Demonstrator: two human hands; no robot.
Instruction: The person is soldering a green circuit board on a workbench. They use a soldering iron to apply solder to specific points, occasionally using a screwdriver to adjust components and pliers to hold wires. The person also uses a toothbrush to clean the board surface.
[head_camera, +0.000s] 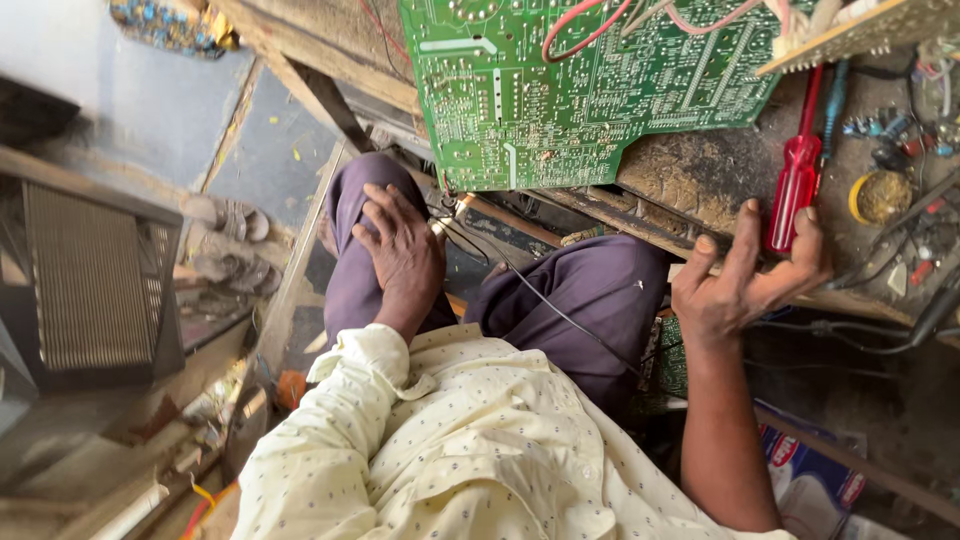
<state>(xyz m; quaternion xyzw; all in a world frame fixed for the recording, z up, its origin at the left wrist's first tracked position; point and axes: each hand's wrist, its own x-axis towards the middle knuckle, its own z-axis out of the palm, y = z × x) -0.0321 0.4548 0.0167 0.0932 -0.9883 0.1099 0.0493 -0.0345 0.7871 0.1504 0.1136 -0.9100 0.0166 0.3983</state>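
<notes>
A: The right hand (748, 275) is up at the edge of the table (700, 175), fingers spread and curled, palm turned toward the camera. Its fingertips are at the lower end of a red-handled screwdriver (795, 190) that lies on the table; the thumb and fingers are not wrapped round the handle, so the hand is loose, gripping nothing.

B: And the other one?

A: The left hand (400, 250) lies flat on the left knee, on the purple trousers (600, 300), fingers relaxed and slightly apart, holding nothing.

B: Where does the screwdriver sit relative to the board?

A: Just to the right of the big green circuit board (560, 90), which leans over the table's near edge above the knees. The shaft points away from the person, toward a second, paler board (860, 35) at the top right.

B: Anything else around it?

A: A small round yellow tin (880, 197) further right, among loose wires and small parts. Red wires (590, 25) loop across the top of the green board. A thin black cable (560, 312) runs down over the right thigh. The person wears a pale dotted shirt (450, 440).
</notes>
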